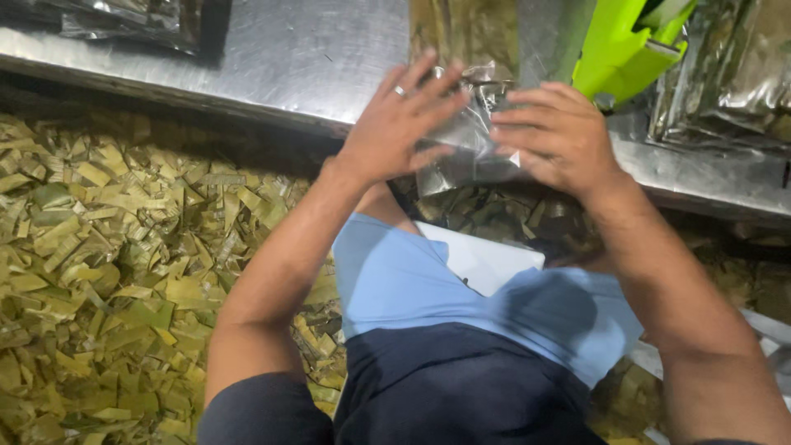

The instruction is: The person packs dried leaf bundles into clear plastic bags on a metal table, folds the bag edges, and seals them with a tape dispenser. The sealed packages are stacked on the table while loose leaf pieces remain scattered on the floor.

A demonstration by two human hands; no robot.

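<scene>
bare steel table (288,58) left of the clear plastic bag (465,144) is wide open, bright green tool (622,49) crowds its right, packed bags (725,74) further right, leaf scraps (107,264) piled below-left

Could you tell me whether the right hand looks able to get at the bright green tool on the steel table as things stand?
Probably yes: the green tool stands just beyond the right hand with nothing between, though that hand and the left hand are pressing a clear plastic bag.

A table (272,58) spans the top of the frame. At its near edge, centre, both hands, left hand (400,124) and right hand (560,136), flank a plastic bag (470,144). Cut leaves (107,272) fill the lower left; more bags (725,74) lie upper right.
</scene>
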